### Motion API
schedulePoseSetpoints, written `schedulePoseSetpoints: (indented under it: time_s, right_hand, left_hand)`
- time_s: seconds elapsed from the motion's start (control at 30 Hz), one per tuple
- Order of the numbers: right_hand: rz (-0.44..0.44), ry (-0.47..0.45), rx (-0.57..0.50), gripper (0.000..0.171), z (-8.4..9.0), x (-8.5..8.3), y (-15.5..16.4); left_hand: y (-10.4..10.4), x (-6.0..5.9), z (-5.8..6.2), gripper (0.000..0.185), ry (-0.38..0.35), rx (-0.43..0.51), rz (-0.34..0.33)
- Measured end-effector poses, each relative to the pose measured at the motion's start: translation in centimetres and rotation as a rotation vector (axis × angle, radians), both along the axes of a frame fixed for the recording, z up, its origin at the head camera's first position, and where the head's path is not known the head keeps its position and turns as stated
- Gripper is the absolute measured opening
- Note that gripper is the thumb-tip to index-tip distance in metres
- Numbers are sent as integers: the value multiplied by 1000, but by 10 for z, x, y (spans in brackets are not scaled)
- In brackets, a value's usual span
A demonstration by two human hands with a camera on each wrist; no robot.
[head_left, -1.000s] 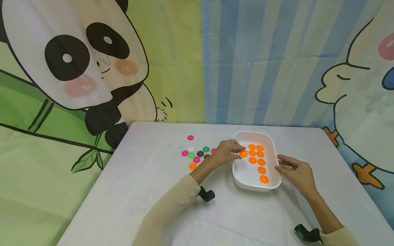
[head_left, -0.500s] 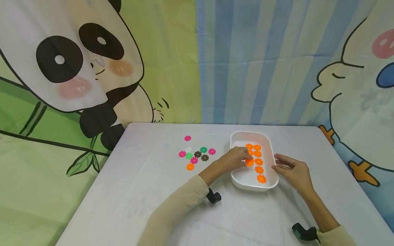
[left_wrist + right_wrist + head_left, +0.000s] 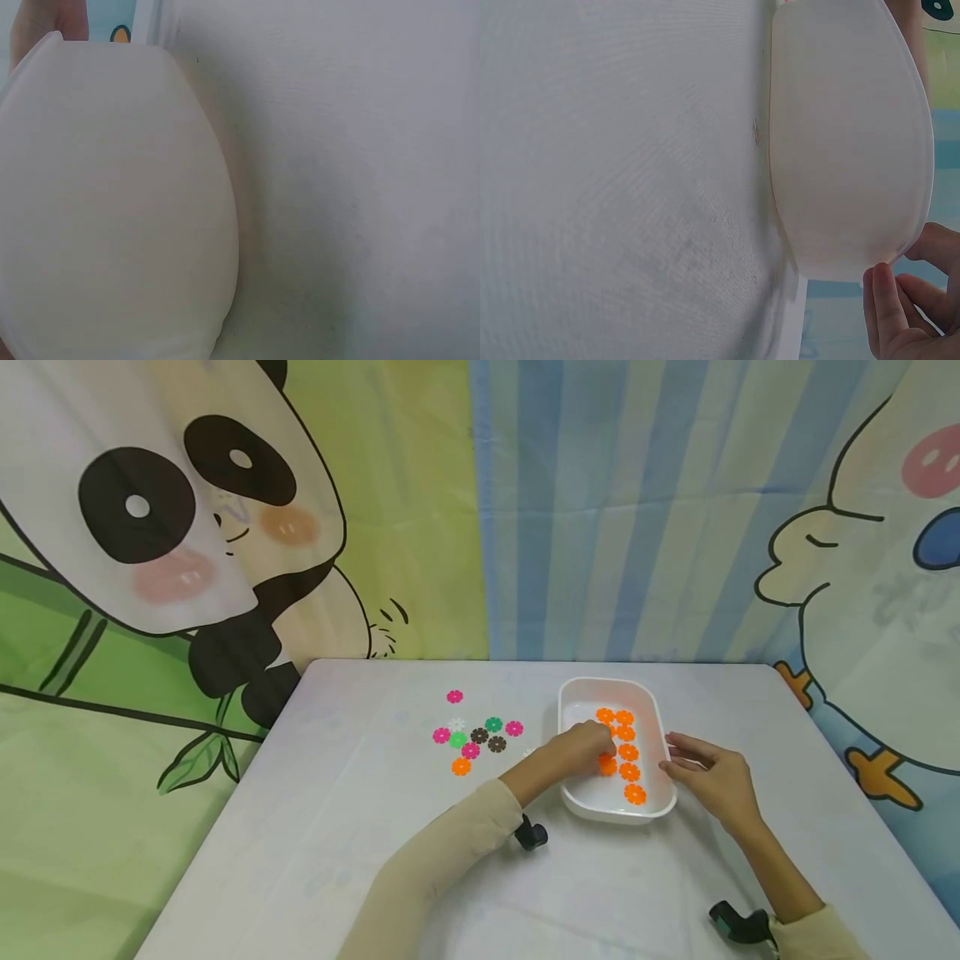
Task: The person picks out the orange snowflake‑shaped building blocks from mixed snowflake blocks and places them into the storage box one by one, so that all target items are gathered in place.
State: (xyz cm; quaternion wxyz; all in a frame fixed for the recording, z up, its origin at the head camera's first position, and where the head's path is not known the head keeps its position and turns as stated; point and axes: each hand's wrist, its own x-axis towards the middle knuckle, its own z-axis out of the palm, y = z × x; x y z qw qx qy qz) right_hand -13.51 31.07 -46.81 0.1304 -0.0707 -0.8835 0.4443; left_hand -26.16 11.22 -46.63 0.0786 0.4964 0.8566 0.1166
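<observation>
A white tray (image 3: 615, 814) stands on the white table, holding several orange flower-shaped pieces (image 3: 630, 771) in a column. My left hand (image 3: 588, 745) reaches over the tray's left rim, and its curled fingertips pinch one orange piece (image 3: 608, 767) low in the tray beside the column. My right hand (image 3: 705, 772) lies at the tray's right rim with its fingers nearly straight against the wall. The left wrist view is filled by the tray's outer wall (image 3: 112, 210). In the right wrist view, my fingertips (image 3: 889, 315) touch the tray's wall (image 3: 847, 135).
Left of the tray lies a loose cluster of flower pieces: pink (image 3: 454, 697), green (image 3: 492, 724), brown (image 3: 479, 735) and one orange (image 3: 461, 767). A cartoon backdrop hangs close behind the table's far edge (image 3: 525, 662).
My left hand has carried the orange piece from the tray's upper left down toward me along the column. The right hand has stayed at the rim.
</observation>
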Motion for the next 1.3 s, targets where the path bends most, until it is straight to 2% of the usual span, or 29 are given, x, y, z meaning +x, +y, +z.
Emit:
schedulePoseSetpoints:
  time_s: [0.37, 0.63, 0.97, 1.03, 1.13, 1.23, 1.3]
  right_hand:
    - [-2, -4, -14, 54, 2, 1, -1]
    - [1, 3, -11, 54, 2, 1, -2]
    - [9, 12, -15, 54, -1, 0, -1]
    - [9, 6, -11, 54, 0, -1, -1]
    - [6, 3, -13, 54, 0, -1, -1]
    - [3, 5, -11, 55, 1, -1, 0]
    - [3, 7, -12, 55, 1, -1, 0]
  left_hand:
    - [6, 1, -3, 25, -23, -57, 63]
    - [5, 3, -1, 26, 4, -67, 56]
    - [3, 2, -3, 32, -7, -71, 77]
    - [3, 1, -2, 29, -2, -68, 60]
    - [1, -4, 0, 25, -1, -13, 12]
    - [-6, -11, 7, 25, -25, 92, -41]
    - [-15, -17, 15, 30, -43, 172, -46]
